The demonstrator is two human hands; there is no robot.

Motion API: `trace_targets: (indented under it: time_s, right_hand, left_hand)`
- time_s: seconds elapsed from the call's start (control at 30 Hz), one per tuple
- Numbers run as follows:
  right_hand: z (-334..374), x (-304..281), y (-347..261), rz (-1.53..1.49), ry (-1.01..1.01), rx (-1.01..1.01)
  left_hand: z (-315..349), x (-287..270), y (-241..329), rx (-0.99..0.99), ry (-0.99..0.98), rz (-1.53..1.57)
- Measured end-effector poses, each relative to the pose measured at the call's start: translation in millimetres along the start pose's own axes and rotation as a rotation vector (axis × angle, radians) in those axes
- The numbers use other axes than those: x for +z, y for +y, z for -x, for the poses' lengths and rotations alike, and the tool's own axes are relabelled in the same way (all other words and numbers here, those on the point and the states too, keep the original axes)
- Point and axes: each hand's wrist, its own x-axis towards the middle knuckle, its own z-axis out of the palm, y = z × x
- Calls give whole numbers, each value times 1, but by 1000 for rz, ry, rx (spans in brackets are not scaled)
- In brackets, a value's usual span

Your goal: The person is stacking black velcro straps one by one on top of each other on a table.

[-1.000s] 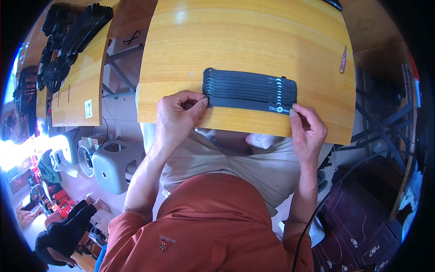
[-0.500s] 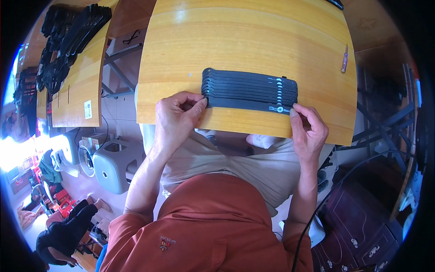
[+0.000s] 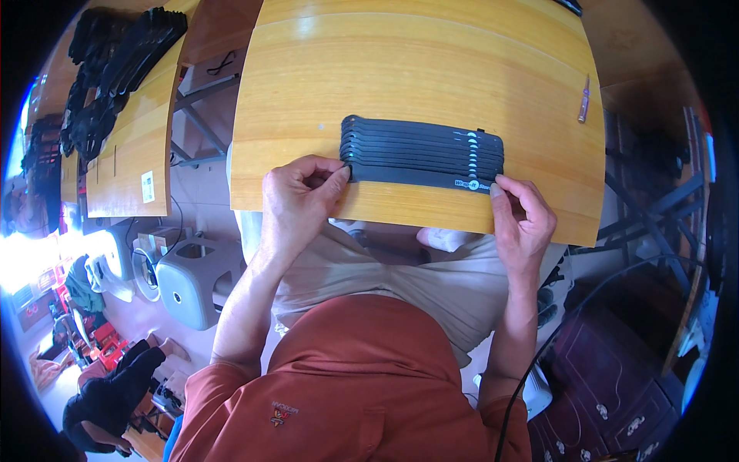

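Note:
A stack of black straps (image 3: pixel 412 148) lies fanned out in overlapping rows on the wooden table (image 3: pixel 431 69), close to its front edge. White printed marks line up near the right ends. My left hand (image 3: pixel 300 196) pinches the left end of the nearest strap between thumb and forefinger. At the other end of that same strap, my right hand (image 3: pixel 523 215) has its thumb and forefinger closed on the corner. The strap is stretched straight between the two hands and lies along the front of the stack.
A small screwdriver (image 3: pixel 584 100) with a purplish handle lies at the table's right side. On a second table to the left are piles of black straps (image 3: pixel 142 54). Below it stands a grey plastic stool (image 3: pixel 185 285). A person in dark clothes (image 3: pixel 108 400) is at the lower left.
Both hands keep their pinch on the nearest strap, and the stack lies as before. The whole view has shifted very slightly.

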Motion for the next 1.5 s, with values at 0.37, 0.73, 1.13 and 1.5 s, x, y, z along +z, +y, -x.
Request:
trace_targets:
  time_s: [0.37,0.73,1.13,1.5]
  right_hand:
    - [-1,2,1,12,14,0]
    - [-1,3,-1,10,25,-6]
    - [-2,4,-1,60,30,-41]
    - [-6,2,-6,91,4,16]
  left_hand:
    - [1,2,4,-15,34,-14]
    - [-1,0,-2,-21,19,-63]
    - [1,4,1,-10,53,-21]
    - [0,3,1,15,48,-37]
